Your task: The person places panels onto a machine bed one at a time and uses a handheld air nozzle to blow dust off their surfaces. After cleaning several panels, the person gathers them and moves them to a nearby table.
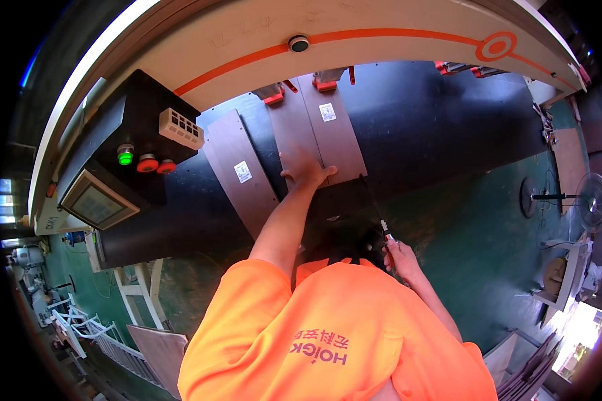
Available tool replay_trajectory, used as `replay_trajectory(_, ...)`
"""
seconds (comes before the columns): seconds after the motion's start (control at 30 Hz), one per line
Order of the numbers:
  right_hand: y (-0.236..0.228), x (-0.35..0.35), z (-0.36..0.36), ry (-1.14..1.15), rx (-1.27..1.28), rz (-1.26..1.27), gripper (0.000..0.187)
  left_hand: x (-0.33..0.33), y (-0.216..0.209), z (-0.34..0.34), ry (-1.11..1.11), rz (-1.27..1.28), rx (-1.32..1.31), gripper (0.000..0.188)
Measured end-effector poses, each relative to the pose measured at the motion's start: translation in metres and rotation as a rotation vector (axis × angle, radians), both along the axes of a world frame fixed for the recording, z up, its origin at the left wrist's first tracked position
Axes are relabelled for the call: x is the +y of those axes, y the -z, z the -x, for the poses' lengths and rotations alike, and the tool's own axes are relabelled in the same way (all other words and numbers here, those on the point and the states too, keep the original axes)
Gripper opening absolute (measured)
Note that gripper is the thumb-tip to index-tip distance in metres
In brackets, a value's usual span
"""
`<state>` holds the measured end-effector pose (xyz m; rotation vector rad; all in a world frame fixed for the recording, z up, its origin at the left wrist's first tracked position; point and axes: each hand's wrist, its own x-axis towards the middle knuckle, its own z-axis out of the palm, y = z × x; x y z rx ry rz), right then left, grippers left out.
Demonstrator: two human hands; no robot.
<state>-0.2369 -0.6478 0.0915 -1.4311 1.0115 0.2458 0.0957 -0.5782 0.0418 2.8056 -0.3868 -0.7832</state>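
Note:
My left hand rests on the near part of a pair of brown panels lying side by side on the black table. Its thumb sticks out to the right, the fingers are spread, and their tips are smeared by motion. Lower right, my right hand is wrapped round the handle of what looks like an air blow gun. Its long thin black nozzle reaches up to the near right corner of the panels. A separate brown panel with a white label lies left of my left hand.
Red-tipped clamps of the machine sit over the panels' far end. A white machine beam arches across the back. At left hangs a control box with lit buttons above a screen. A fan stands far right.

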Motion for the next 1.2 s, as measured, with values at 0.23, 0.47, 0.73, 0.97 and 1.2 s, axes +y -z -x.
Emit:
replay_trajectory(0.23, -0.003, -0.046, -0.006, 0.236, 0.05, 0.076, 0.046, -0.002, 0.002, 0.002, 0.017, -0.041, -0.055, 0.116)
replay_trajectory(0.47, 0.022, -0.16, -0.023, -0.029, 0.055, 0.145, 0.045, -0.003, 0.006, 0.002, 0.054, -0.073, -0.111, 0.112)
replay_trajectory(0.73, 0.088, -0.314, -0.098, -0.196, 0.059, 0.218, 0.041, 0.0, 0.022, 0.01, 0.055, -0.08, -0.216, 0.11)
replay_trajectory(0.97, 0.123, -0.298, -0.138, -0.565, -0.529, 1.064, 0.047, -0.003, 0.032, 0.1, 0.026, -0.111, -0.24, 0.108)
replay_trajectory(1.2, 0.109, -0.181, -0.053, -0.552, -0.29, 0.473, 0.059, -0.02, 0.033, 0.231, -0.336, 0.113, -0.259, 0.093)
